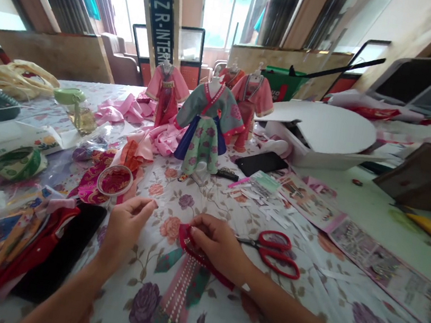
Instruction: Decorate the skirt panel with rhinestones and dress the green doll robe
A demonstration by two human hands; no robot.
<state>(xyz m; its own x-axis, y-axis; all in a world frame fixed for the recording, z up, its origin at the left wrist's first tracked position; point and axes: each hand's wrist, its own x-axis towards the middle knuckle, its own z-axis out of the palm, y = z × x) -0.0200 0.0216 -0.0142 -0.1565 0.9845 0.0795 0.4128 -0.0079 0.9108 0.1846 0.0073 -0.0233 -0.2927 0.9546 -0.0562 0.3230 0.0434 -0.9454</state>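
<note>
My right hand [214,244] pinches the red edge of a small beaded garment [185,280], whose pink and green panel with rows of white beads hangs toward me over the flowered cloth. Left of it, my left hand [130,224] is raised with thumb and forefinger pressed together; whatever may be between the fingertips is too small to make out. Scissors with red handles [280,253] lie just right of my right hand, their blades partly hidden by it. A clear round tub with red contents [115,180] stands beyond my left hand.
Small dressed forms, one in green and blue [208,123], stand at the back centre. A black phone [261,164] and sheets of trimmings [379,254] lie right. Folded red fabric [23,247] lies beside a black flat object [62,252] at left. A jar [81,118] stands farther back.
</note>
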